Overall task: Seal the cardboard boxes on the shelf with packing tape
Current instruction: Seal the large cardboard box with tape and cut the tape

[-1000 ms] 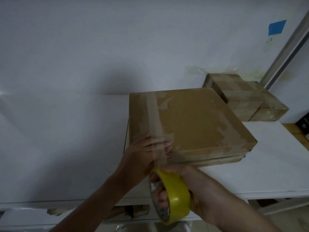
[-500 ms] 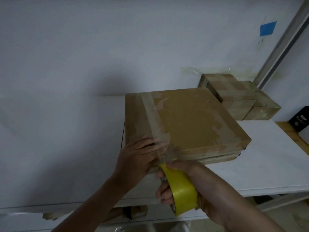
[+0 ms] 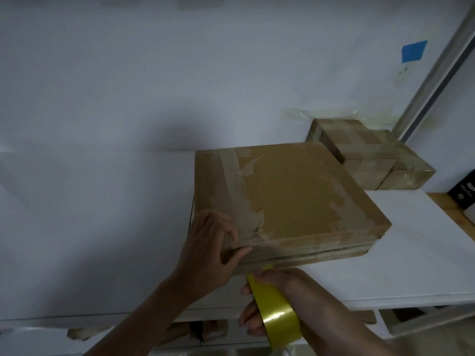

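Observation:
A flat brown cardboard box (image 3: 295,196) lies on the white shelf (image 3: 385,265), with a clear tape strip running down its left side to the near edge. My left hand (image 3: 208,253) presses on the box's near left corner, thumb against the front edge. My right hand (image 3: 277,299) grips a yellow tape roll (image 3: 275,312) just below and in front of the box's front edge. The tape between roll and box is hard to make out.
Two smaller taped boxes (image 3: 367,152) stand at the back right against the white wall. A blue tape patch (image 3: 413,50) is stuck on the wall. A dark object (image 3: 465,191) sits at the far right edge. Lower shelf compartments hold cardboard scraps (image 3: 205,330).
My left hand slid from the box top down to its front left corner. The right hand with the roll moved a little right and turned, staying below the front edge.

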